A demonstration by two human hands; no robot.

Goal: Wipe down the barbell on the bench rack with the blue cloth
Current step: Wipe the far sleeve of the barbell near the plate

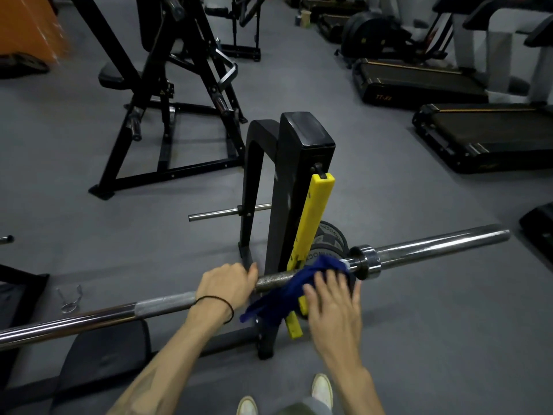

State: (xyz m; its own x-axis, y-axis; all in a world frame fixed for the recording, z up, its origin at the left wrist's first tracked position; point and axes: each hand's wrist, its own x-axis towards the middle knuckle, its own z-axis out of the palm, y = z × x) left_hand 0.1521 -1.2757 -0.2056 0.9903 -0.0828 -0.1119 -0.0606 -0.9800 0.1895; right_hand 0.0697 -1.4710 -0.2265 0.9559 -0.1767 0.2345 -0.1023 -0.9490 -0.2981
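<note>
Steel barbell (167, 304) across the rack (294, 187): heavy, stiff, best steadied on the rough grip. Left hand (224, 284) curled round that grip. Right hand (332, 304) spread, pressing soft, light blue cloth (287, 292) onto bar beside the collar (366, 260).

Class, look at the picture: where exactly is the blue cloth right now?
In the head view, the blue cloth is draped over the barbell right of centre, under the right hand, between the left hand and the bar's collar.
</note>
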